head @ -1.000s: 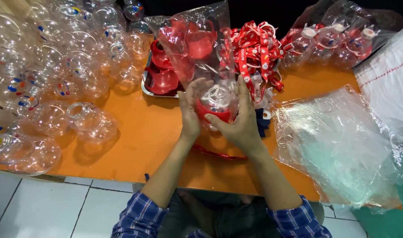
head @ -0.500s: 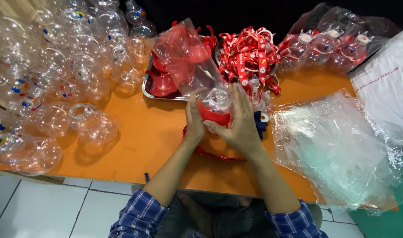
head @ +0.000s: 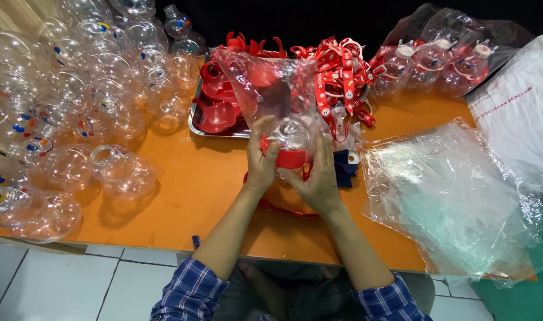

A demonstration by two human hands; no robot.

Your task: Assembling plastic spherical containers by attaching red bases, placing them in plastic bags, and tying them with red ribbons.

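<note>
Now | left hand (head: 261, 163), right hand (head: 319, 178) clasp bagged bottle (head: 290, 142) between them

Glossy clear plastic bag (head: 271, 83), matt orange table (head: 194, 178), shiny metal tray (head: 195, 126)

orange table (head: 182, 196) | white tiled floor (head: 57, 285) | dark backdrop (head: 319, 18)

We cannot see our palms: the left hand (head: 261, 161) and right hand (head: 316, 178) cover the round bottle's (head: 290, 138) lower half. The clear bottle pile (head: 63, 95) runs off the left edge.
</note>
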